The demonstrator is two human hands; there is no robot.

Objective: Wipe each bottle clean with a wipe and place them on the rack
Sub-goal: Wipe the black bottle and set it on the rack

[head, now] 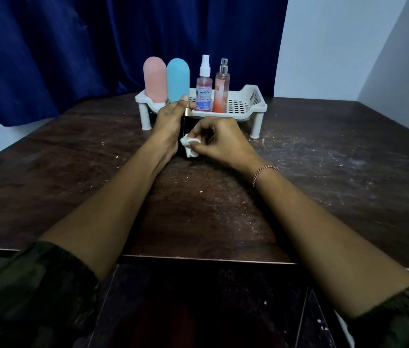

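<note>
Just before the white perforated plastic rack at twelve o'clock, the left hand curls its fingers round a black, gold-capped bottle, apparently steadying it upright so the right hand, pinching a crumpled white wipe, can rub its three-o'clock side.

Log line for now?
wiping | left hand: holds gold-capped bottle | right hand: presses wipe on it | rack: pink bottle, blue bottle, clear sprayer, peach sprayer

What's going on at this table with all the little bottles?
A person is cleaning a gold-capped dark bottle: the left hand grips it while the right hand rubs it with a crumpled white wipe. Four other bottles already stand on the white rack behind.
</note>
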